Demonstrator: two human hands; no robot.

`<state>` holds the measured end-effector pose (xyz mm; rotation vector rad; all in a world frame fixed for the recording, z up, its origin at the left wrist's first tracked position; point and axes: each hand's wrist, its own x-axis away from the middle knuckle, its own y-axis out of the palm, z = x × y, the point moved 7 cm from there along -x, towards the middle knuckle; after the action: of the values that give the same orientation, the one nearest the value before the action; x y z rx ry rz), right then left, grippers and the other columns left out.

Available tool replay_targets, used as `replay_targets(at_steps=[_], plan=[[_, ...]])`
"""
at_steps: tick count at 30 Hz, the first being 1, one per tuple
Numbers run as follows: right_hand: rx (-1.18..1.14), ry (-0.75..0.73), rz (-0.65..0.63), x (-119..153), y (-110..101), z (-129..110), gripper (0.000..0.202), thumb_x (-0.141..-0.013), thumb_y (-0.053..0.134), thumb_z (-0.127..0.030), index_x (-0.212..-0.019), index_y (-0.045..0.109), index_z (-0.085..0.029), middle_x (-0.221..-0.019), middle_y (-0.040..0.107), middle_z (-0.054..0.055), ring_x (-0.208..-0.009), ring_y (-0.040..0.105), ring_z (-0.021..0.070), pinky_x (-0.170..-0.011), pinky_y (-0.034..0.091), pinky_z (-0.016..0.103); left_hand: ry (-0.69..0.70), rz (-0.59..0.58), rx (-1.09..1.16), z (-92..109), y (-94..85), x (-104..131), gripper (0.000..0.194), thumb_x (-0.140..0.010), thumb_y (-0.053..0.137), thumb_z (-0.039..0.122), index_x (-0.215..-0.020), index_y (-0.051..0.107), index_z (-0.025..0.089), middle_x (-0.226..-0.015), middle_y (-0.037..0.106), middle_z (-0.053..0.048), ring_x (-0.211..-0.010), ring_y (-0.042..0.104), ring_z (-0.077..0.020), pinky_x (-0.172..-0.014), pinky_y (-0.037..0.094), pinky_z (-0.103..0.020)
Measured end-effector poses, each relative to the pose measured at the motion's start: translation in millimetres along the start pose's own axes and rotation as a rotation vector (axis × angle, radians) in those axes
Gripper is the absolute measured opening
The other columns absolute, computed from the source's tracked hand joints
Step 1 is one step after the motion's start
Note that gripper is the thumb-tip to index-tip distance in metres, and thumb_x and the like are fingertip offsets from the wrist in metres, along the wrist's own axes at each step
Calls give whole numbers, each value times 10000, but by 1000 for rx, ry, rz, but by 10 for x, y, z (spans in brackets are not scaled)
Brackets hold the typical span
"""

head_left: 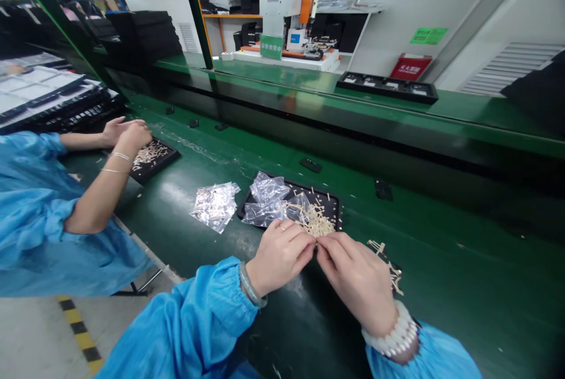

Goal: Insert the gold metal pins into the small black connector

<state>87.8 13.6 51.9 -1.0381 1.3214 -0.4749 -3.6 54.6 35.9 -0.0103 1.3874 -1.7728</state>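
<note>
1. Pinches with left hand (279, 254) and right hand (359, 285), fingertips meeting by the near edge of the black tray (339, 212); cannot make out anything between them.
2. Has many beige pieces (320, 221) loose in the tray, next to clear plastic bags (270, 189); more bags (215, 205) outside, left of it.
3. Looks partway through; cannot judge bag contents under glare.

Glossy clear plastic bags (216, 205); smooth green tabletop (441, 261).
</note>
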Motion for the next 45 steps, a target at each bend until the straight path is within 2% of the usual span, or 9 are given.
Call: replay_targets(at_steps=[4, 8, 15, 21, 26, 35, 39, 42, 45], plan=[[-137, 98, -11, -2, 22, 66, 212, -922, 400, -188, -818, 584, -179, -788, 620, 46, -638, 578, 171, -614, 413, 289, -78, 16, 108, -31, 7, -4, 153, -866, 469, 189, -768, 584, 167, -766, 612, -11, -773, 525, -148, -730, 361, -308], [-333, 101, -55, -28, 14, 124, 196, -932, 398, -210, -938, 593, -187, -888, 631, 45, -722, 611, 166, -653, 460, 274, -96, 1, 116, -52, 3, -13, 177, -887, 443, 198, -796, 592, 168, -775, 613, -13, -766, 526, -143, -726, 360, -303], [-168, 4, -14, -16, -40, 78, 171, -917, 452, -182, -862, 614, -170, -792, 638, 28, -645, 591, 165, -628, 435, 293, 49, -9, -42, 42, 8, -7, 189, -901, 411, 191, -833, 583, 148, -777, 601, -35, -786, 518, -169, -713, 337, -327], [-349, 157, 56, 20, 19, 118, 141, -899, 452, -169, -840, 579, -184, -798, 614, 34, -694, 595, 176, -661, 454, 295, -129, 42, 206, -46, -3, -12, 135, -856, 476, 178, -792, 595, 169, -788, 630, -18, -784, 539, -153, -744, 364, -311], [-579, 228, -19, 11, 80, 213, 131, -906, 452, -210, -893, 583, -204, -856, 613, 43, -789, 605, 196, -704, 483, 307, -205, 27, 309, -101, -1, -20, 125, -840, 493, 155, -773, 597, 172, -769, 633, -1, -767, 553, -134, -735, 377, -291], [-127, -32, 17, -4, -15, 43, 165, -909, 463, -168, -846, 615, -160, -780, 640, 41, -633, 572, 176, -619, 420, 311, -74, -3, 87, -16, 18, -4, 185, -876, 434, 186, -784, 593, 161, -772, 622, -26, -768, 529, -154, -724, 342, -321], [-353, 137, 47, 29, 33, 119, 139, -897, 471, -174, -823, 589, -174, -790, 628, 35, -694, 585, 179, -670, 440, 300, -177, 12, 227, -67, 18, -14, 123, -830, 490, 154, -757, 587, 171, -754, 623, -5, -759, 543, -146, -723, 362, -302], [-572, 351, 55, 73, 76, 348, 126, -885, 491, -238, -817, 588, -195, -751, 627, 14, -660, 601, 165, -633, 464, 265, -253, 30, 377, -116, 16, -20, 104, -813, 505, 144, -766, 592, 175, -767, 625, -8, -758, 553, -141, -741, 393, -285], [-520, 487, 74, 79, 70, 648, 156, -864, 516, -324, -821, 608, -206, -693, 637, -1, -582, 602, 165, -574, 470, 259, -293, 37, 469, -154, 15, -25, 108, -814, 494, 144, -770, 590, 171, -773, 613, -15, -754, 548, -141, -744, 409, -274]])
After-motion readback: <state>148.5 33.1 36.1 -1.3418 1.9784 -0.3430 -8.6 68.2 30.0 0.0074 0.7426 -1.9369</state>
